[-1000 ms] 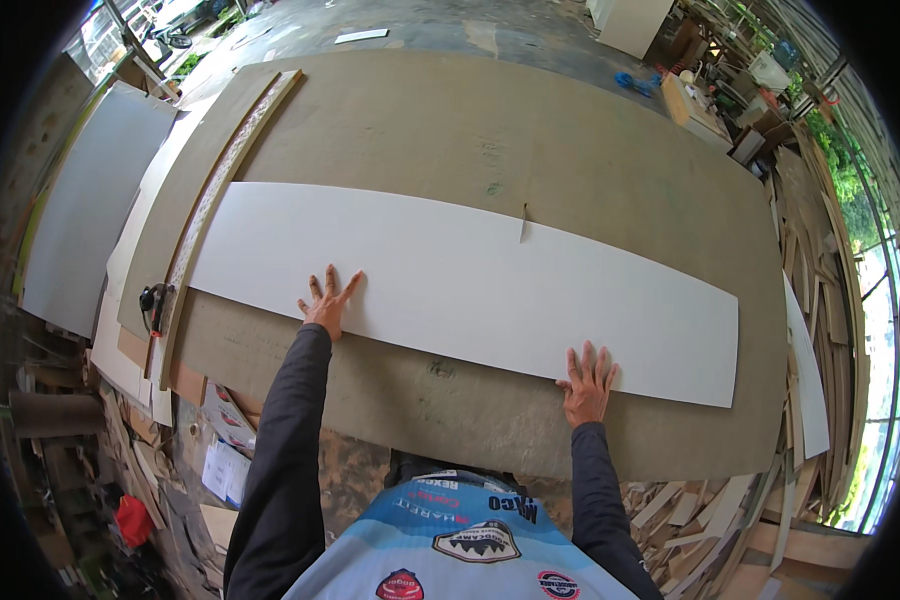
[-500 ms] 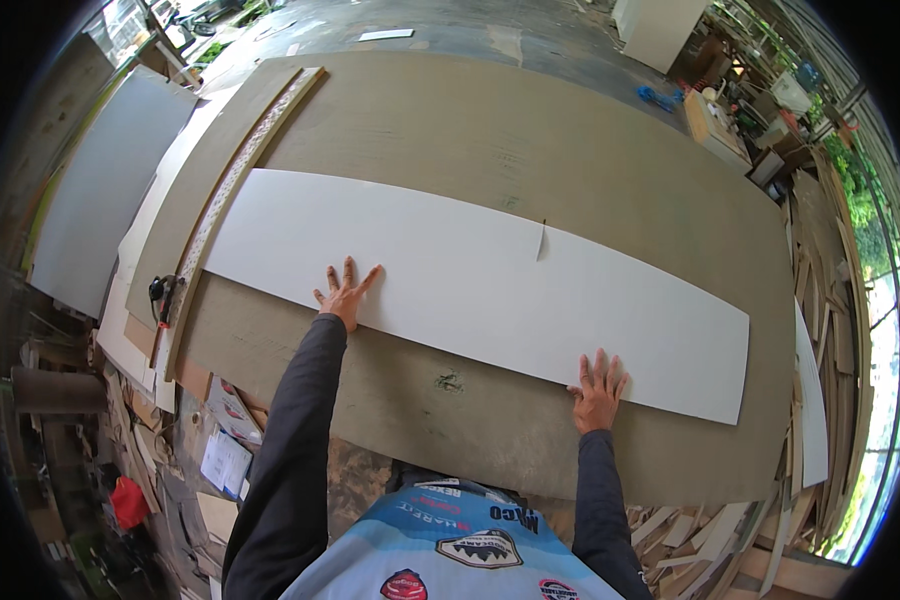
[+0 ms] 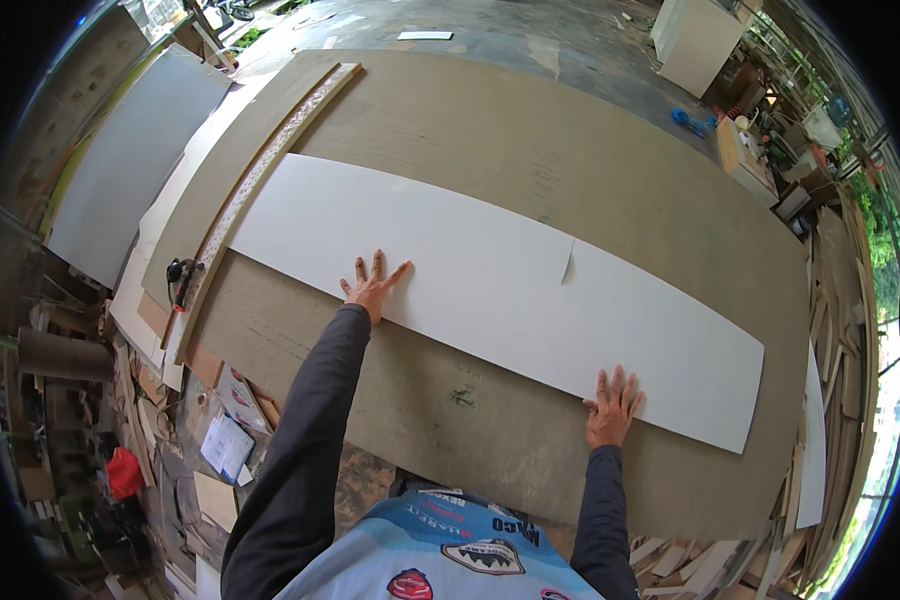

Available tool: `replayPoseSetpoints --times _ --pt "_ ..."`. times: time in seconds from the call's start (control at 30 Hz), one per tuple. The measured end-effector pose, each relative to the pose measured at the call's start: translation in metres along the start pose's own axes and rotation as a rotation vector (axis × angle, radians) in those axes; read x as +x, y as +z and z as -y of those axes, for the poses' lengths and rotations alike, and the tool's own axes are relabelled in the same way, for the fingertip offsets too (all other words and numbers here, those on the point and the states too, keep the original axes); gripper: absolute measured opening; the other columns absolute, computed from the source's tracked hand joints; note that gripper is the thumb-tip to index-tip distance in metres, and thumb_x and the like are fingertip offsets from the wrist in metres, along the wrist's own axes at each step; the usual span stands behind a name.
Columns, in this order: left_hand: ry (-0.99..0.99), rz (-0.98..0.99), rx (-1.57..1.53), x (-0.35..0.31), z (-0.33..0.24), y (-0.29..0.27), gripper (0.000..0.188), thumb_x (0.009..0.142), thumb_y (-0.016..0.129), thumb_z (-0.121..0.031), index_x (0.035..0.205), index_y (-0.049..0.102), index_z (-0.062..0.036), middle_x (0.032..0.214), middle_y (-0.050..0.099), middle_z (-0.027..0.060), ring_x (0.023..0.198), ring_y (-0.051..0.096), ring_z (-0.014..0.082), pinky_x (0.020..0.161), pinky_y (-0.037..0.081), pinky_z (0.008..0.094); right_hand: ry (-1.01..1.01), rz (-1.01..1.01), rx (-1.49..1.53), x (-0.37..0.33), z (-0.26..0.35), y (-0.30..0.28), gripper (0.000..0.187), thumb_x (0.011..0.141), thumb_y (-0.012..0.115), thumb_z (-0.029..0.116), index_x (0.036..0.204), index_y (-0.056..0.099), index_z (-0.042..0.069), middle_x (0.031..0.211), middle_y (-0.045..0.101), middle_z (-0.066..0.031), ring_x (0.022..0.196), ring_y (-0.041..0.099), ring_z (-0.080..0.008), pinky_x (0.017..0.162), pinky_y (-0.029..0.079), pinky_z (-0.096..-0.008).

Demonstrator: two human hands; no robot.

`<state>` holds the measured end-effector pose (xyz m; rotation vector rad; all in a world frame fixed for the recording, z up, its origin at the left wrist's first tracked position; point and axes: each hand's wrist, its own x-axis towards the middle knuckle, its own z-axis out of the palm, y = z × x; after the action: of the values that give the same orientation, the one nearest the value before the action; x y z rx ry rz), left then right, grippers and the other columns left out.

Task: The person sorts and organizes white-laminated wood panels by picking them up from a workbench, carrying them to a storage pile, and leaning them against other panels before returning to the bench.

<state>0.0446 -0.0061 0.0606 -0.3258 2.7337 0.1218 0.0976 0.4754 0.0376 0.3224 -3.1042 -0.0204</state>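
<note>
You have slid the long white board (image 3: 490, 270) away from you, so more worktop (image 3: 530, 450) shows on your side. One end meets the wooden strip (image 3: 262, 172), past your left hand (image 3: 373, 290). That hand and your right hand (image 3: 612, 410) lie on its near edge, fingers spread, gripping nothing.

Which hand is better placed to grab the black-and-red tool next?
Probably the left hand: it rests on the white board, clearly nearer the tool, while the right hand is toward the board's right end.
</note>
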Motion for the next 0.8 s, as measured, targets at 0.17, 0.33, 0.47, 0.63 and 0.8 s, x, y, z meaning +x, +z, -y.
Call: replayPoseSetpoints --times 0.17,0.33,0.47,0.63,0.8 --pt "-0.007 -0.007 0.011 0.008 -0.002 -0.001 0.116 0.058 0.048 0.023 0.139 0.005 -0.0472 0.15 -0.005 0.0108 0.134 0.003 0.0451 0.096 0.02 0.0691 -0.011 -0.037 -0.006 0.005 -0.008 0.009 0.06 0.084 0.054 0.031 0.139 0.031 0.025 0.148 0.017 -0.0022 0.137 0.008 -0.0324 0.109 0.005 -0.0544" --pt "-0.004 0.006 -0.003 0.012 -0.006 -0.007 0.115 0.058 0.048 0.024 0.139 0.006 -0.0469 0.15 -0.005 0.0103 0.134 0.003 0.0446 0.096 0.02 0.0694 -0.014 -0.045 0.031 0.012 -0.008 0.008 0.059 0.084 0.053 0.036 0.138 0.032 0.027 0.148 0.017 -0.0012 0.137 0.008 -0.0319 0.108 0.005 -0.0559" --pt "0.0 0.004 0.001 0.017 -0.007 -0.009 0.115 0.059 0.049 0.023 0.138 0.005 -0.0474 0.15 -0.005 0.0101 0.134 0.004 0.0449 0.096 0.02 0.0696 -0.016 -0.055 0.032 0.018 -0.01 0.004 0.059 0.083 0.053 0.039 0.138 0.033 0.027 0.148 0.019 -0.0009 0.137 0.009 -0.0323 0.108 0.006 -0.0563" --pt "-0.002 0.008 0.013 0.026 -0.005 -0.009 0.114 0.061 0.054 0.02 0.138 0.004 -0.048 0.15 -0.005 0.0101 0.134 0.005 0.045 0.095 0.021 0.0697 -0.019 -0.04 0.029 0.026 -0.01 0.003 0.061 0.082 0.055 0.036 0.138 0.033 0.026 0.148 0.019 -0.0016 0.136 0.01 -0.033 0.108 0.006 -0.057" --pt "-0.001 0.008 0.015 0.031 -0.008 -0.013 0.114 0.06 0.052 0.02 0.139 0.005 -0.0473 0.15 -0.004 0.0109 0.134 0.005 0.0452 0.095 0.021 0.0698 -0.021 -0.023 0.041 0.03 -0.013 0.004 0.065 0.08 0.059 0.028 0.138 0.032 0.025 0.148 0.017 -0.0032 0.136 0.009 -0.0341 0.107 0.005 -0.0576"
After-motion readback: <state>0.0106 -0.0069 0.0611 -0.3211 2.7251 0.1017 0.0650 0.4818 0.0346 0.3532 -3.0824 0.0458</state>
